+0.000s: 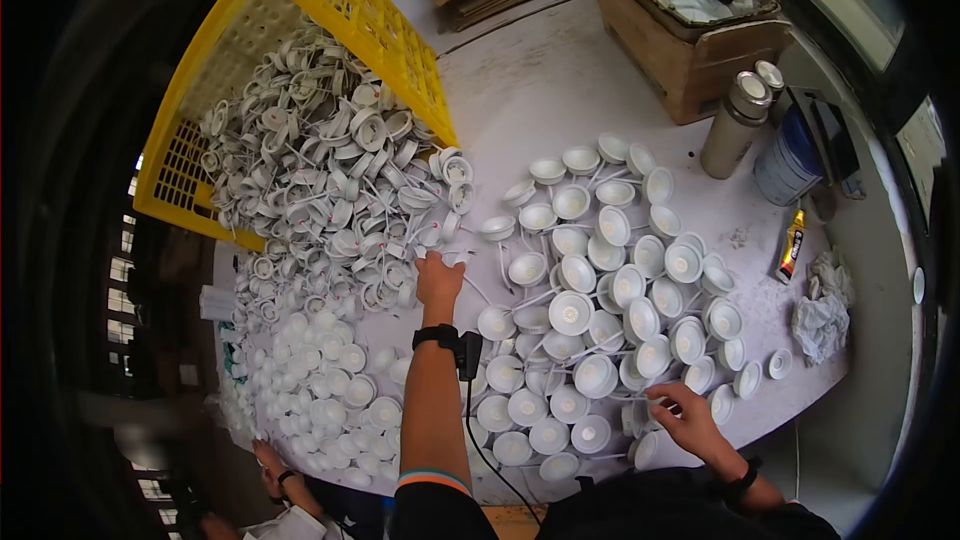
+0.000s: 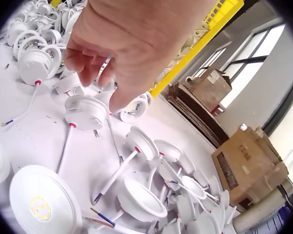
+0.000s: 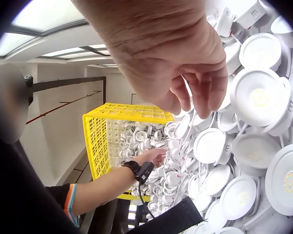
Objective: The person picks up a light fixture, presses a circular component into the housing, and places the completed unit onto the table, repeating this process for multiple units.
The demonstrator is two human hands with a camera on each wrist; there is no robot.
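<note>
Reaching across white lights (image 1: 571, 313) on smudged table (image 1: 515, 90) | left hand (image 1: 438, 285): can't tell; right hand (image 1: 688, 420): loosely curled | crate (image 1: 420, 80), windows (image 2: 256, 45)

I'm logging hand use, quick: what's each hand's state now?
Left hand: fingers bent, grip cannot be told.
Right hand: open, fingers loosely curled, nothing held.

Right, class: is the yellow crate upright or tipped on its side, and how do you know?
Tipped on its side: the yellow crate has its open mouth facing sideways, and white fittings spill onto the table.
</note>
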